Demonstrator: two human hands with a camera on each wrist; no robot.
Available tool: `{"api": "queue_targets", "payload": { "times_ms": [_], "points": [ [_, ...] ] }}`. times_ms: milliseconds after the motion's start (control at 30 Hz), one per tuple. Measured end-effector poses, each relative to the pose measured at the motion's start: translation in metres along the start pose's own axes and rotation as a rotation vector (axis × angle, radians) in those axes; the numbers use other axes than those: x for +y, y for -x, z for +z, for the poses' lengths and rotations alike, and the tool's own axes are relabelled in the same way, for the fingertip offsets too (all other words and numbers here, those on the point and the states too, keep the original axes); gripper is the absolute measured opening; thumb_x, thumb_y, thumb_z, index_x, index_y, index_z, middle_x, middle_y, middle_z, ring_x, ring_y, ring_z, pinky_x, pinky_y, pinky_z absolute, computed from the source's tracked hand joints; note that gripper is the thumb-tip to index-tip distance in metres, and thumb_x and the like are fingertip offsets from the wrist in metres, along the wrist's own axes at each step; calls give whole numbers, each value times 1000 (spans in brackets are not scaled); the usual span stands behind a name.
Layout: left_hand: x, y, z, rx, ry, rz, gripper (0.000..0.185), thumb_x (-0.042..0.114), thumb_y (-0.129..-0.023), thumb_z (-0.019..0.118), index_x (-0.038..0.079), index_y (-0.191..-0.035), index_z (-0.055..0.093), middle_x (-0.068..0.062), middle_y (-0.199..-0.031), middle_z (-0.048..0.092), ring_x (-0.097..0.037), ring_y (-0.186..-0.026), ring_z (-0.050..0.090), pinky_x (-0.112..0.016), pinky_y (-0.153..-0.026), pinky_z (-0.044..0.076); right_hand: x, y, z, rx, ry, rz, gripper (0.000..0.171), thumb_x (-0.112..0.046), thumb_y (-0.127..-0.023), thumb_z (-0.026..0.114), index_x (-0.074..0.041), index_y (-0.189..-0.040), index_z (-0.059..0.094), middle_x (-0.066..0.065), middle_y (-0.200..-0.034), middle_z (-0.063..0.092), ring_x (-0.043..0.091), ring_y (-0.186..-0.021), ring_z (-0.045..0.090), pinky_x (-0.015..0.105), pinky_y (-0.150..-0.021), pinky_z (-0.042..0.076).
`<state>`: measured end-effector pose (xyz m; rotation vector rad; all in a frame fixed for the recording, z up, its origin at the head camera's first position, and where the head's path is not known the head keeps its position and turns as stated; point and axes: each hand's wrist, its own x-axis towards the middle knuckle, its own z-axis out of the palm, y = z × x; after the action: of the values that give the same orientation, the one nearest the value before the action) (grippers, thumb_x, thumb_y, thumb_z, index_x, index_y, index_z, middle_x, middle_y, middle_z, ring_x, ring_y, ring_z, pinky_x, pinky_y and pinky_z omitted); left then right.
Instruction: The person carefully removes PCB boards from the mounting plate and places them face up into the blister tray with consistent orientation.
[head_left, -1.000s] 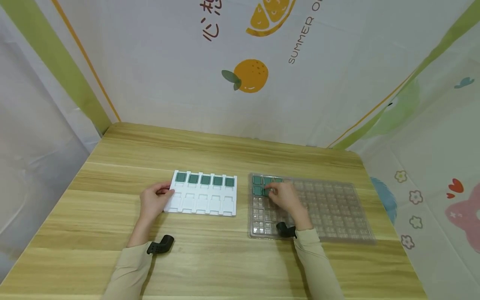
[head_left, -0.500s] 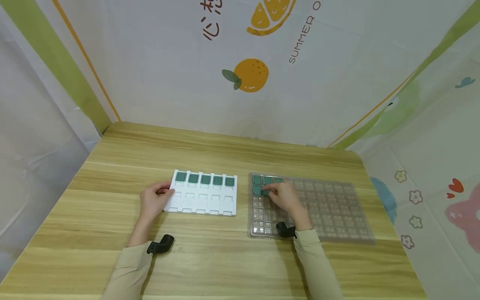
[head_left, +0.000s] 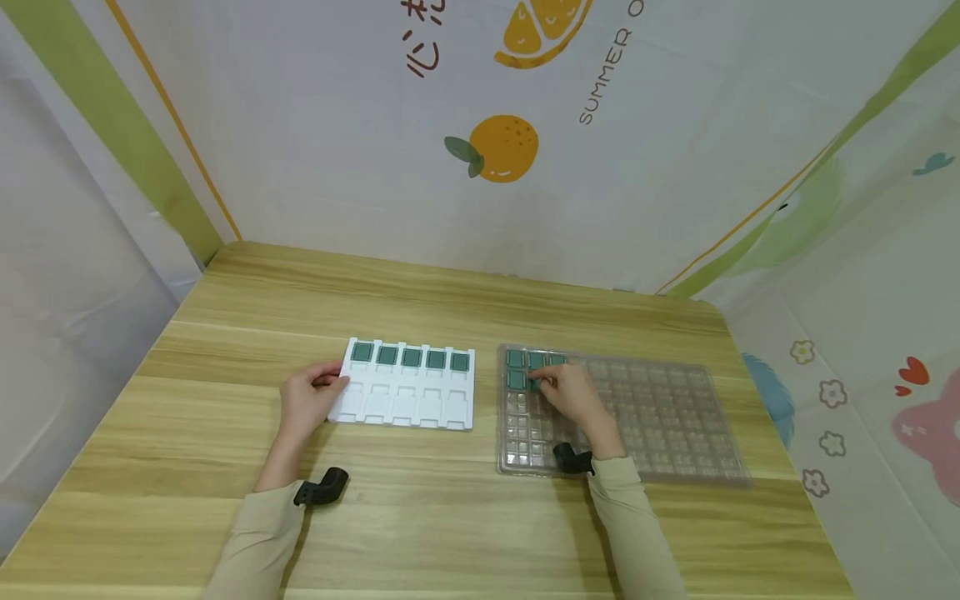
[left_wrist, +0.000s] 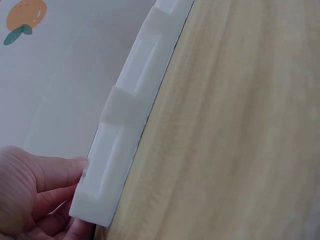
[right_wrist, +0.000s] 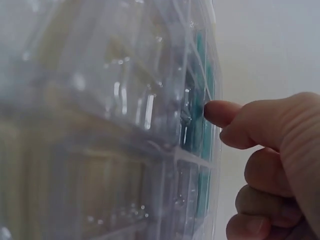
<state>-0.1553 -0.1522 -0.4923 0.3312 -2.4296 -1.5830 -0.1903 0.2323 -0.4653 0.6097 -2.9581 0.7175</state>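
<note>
My left hand (head_left: 307, 404) grips the left edge of a white plastic tray (head_left: 405, 407), thumb on top and fingers below; the left wrist view shows the thumb (left_wrist: 65, 172) against the rim. Several small green square chips (head_left: 411, 357) fill its far row, while the near row has bare pockets. To the right, my right hand (head_left: 573, 396) reaches over a clear plastic tray (head_left: 645, 421). Its index fingertip and thumb are at a green chip (head_left: 535, 385) in the second row, partly hidden by the hand. In the right wrist view the index fingertip (right_wrist: 212, 112) meets the chip's surface; I cannot tell whether it is pinched.
More green chips (head_left: 516, 380) sit in the far left corner of the clear tray, which has many bare pockets. Both trays lie on a wood-grain table (head_left: 435, 517), with a gap between them. A printed white curtain (head_left: 360, 167) hangs behind the table.
My right fingertips have shifted very slightly to the right over the same chip. My left hand and both trays stay where they were.
</note>
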Motion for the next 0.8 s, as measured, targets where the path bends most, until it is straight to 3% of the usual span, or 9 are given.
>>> {"api": "queue_targets", "payload": {
  "times_ms": [300,600,800],
  "points": [
    [-1,-1,0,2,1,3,21,-4,-80,66,-10,-99,68,-22,-83,66,3,-63,49,-9,-55,40,1,1,0,19,27,17,23,2,-85,57,-6,-99,73,-6,-46,39,4,-39,24,19,-38,23],
    [-1,-1,0,-1,-11,-2,21,-4,-80,67,-10,-100,68,-22,-83,66,3,-63,49,-9,-55,40,0,1,-2,18,30,62,21,1,-85,59,-5,-99,73,-6,-46,40,5,-38,25,20,-38,22],
    [-1,-1,0,0,-14,4,21,-4,-80,66,-10,-100,68,-23,-84,66,4,-63,49,-8,-55,40,-2,-1,-7,50,22,82,17,-3,-85,62,-1,-99,70,3,-52,54,4,-39,32,20,-38,26]
  ]
}}
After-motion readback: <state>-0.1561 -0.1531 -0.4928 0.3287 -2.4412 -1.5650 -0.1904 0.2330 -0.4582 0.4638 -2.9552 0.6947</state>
